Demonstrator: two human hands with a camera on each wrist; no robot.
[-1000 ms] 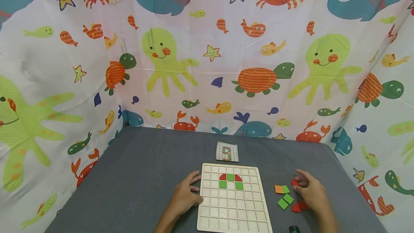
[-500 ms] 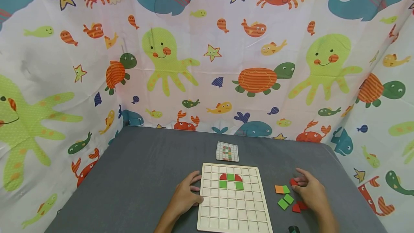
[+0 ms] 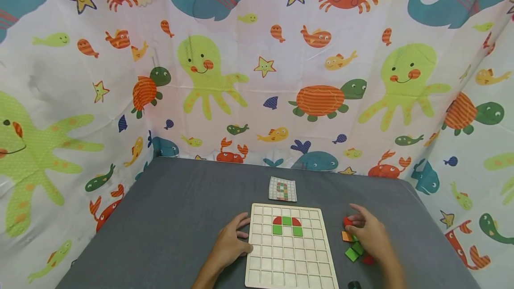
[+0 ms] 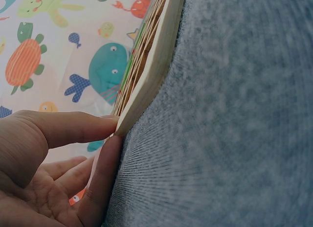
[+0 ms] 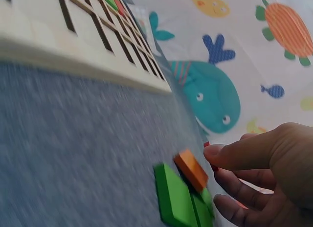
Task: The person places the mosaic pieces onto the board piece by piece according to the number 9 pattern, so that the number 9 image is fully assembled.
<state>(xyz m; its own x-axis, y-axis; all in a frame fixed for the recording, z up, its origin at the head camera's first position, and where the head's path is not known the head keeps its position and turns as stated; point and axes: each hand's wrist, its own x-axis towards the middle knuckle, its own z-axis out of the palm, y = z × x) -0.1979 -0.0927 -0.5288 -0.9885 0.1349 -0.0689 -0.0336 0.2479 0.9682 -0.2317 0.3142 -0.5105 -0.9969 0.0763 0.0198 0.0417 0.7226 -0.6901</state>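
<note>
My left hand point(image 3: 230, 242) holds the left edge of the pale wooden grid board point(image 3: 281, 275), its thumb at the rim in the left wrist view. Near the board's far side sit green square tiles point(image 3: 287, 220) and red quarter-round tiles point(image 3: 296, 221). To the right of the board, my right hand point(image 3: 371, 233) pinches a small red tile point(image 3: 347, 221) between thumb and fingers. Below that hand lie an orange tile point(image 5: 191, 169) and several green tiles point(image 5: 175, 197). Another red tile point(image 3: 368, 259) is partly hidden by the hand.
A small card point(image 3: 282, 189) printed with a coloured grid pattern lies behind the board. A dark round object point(image 3: 354, 285) shows at the bottom edge of the head view. The grey cloth-covered table point(image 3: 180, 204) meets a sea-animal curtain point(image 3: 249, 115) behind.
My right hand has moved left and slightly away from me, carrying the red tile over by the orange tile. The left hand stays on the board's edge.
</note>
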